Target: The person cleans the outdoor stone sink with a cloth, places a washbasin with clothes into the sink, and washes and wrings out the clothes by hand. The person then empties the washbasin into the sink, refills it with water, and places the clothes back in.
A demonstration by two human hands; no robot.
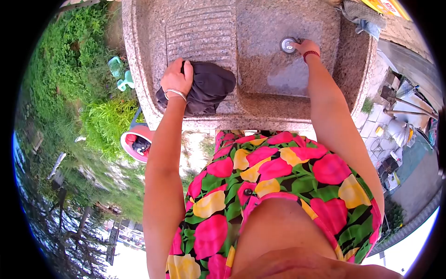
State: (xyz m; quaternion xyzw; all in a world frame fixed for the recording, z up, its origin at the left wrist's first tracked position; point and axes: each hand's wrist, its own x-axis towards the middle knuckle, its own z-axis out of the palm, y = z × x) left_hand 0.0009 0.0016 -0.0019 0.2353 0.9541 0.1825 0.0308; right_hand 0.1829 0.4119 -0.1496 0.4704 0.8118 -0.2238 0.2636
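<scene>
A bundled dark garment (209,84) lies on the lower part of the ribbed washboard (200,35), on the left side of a speckled stone sink (186,123). My left hand (177,78) grips its left end, thumb lying over the cloth and fingertips partly hidden. Over in the right-hand basin (278,74), my right hand (308,47) reaches down to the round metal drain plug (288,45). Its fingers are closed at the plug's right edge. Wet patches shine on the basin floor.
A grey cloth (364,16) hangs over the sink's back right corner. Below the left rim stands a pink bucket (132,135) with dark and red items inside. Green plants (74,60) grow at left; long-handled tools (411,107) lie at right.
</scene>
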